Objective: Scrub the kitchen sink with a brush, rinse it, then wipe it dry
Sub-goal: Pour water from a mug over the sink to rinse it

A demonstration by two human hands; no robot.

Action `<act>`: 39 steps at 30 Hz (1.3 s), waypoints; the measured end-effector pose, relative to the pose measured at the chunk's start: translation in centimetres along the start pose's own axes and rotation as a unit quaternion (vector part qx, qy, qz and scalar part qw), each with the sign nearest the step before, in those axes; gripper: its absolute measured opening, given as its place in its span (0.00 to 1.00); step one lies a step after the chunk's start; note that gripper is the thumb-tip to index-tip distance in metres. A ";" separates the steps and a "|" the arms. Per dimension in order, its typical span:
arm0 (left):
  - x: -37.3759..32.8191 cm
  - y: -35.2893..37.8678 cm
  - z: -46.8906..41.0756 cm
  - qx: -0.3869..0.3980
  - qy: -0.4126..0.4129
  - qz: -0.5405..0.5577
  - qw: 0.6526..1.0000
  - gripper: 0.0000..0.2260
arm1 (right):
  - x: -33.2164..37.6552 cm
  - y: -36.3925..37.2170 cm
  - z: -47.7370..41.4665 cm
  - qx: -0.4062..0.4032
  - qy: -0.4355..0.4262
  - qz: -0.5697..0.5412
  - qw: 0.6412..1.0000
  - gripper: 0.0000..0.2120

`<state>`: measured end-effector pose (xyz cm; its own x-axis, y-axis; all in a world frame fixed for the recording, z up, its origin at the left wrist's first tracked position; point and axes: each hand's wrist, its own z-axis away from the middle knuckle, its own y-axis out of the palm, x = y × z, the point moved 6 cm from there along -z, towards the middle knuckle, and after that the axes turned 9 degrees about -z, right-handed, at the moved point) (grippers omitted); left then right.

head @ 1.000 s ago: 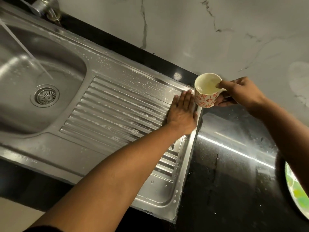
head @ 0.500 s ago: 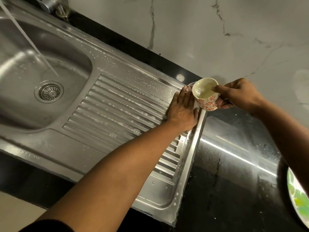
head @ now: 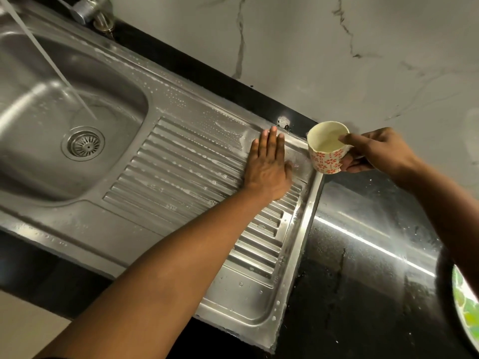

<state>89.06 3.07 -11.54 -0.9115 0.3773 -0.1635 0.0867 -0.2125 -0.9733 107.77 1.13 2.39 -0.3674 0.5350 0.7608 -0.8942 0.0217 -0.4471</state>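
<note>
Head cam, looking down: the stainless-steel sink (head: 31, 164) fills the left and centre of my view, set into a black table (head: 363, 268) with a grey-veined marble wall (head: 337, 60) behind it. The basin is on the left w/ the drain strainer (head: 83, 143) at its bottom. A thin stream of water (head: 51, 66) slants down from the tap (head: 88, 9) at the top left and lands just above the strainer. Right of the basin is the ribbed drainboard (head: 181, 172), wet, w/ white suds and droplets along the ridges and the far flat strip. My left hand (head: 269, 169) lies flat on the drainboard near its far right corner, palm down, fingers straight and close together, tips pointing at the back rim, grasping nothing. My right hand (head: 375, 151) grips a patterned cup (head: 327, 149), cream w/ red flower print: thumb hooked over the rim, the other fingers curled round its side and base. The cup sits roughly upright, mouth tipped a bit toward me, just beside the left hand's fingertips and over the sink's right rim, approx at the far corner. Its inside looks pale; can't tell if there's water in it. A strip of light reflects across the wet table to the right, and a green-and-white plate (head: 466, 307) pokes in at the right edge.
</note>
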 end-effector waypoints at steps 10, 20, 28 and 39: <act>-5.1 0.7 0.7 0.025 0.156 -0.025 0.987 0.32 | 0.7 0.6 -0.6 -0.009 -0.013 0.030 0.999 0.18; -2.6 -0.3 1.0 0.015 0.055 0.000 0.998 0.32 | 0.4 0.0 0.4 -0.019 0.004 0.002 1.000 0.20; -6.5 0.0 0.7 0.033 0.210 -0.054 0.976 0.32 | 0.8 -0.3 0.1 -0.034 -0.004 0.039 0.999 0.17; -4.8 -1.0 0.5 -0.021 0.278 -0.110 0.954 0.33 | 0.1 -1.1 0.6 -0.008 -0.016 0.072 0.997 0.19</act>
<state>93.14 0.98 -9.65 -0.5558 0.8313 -0.0030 -0.0557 -0.0409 -0.9976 108.56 0.70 3.22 -0.4997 0.5064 0.7027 -0.8276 -0.0397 -0.5599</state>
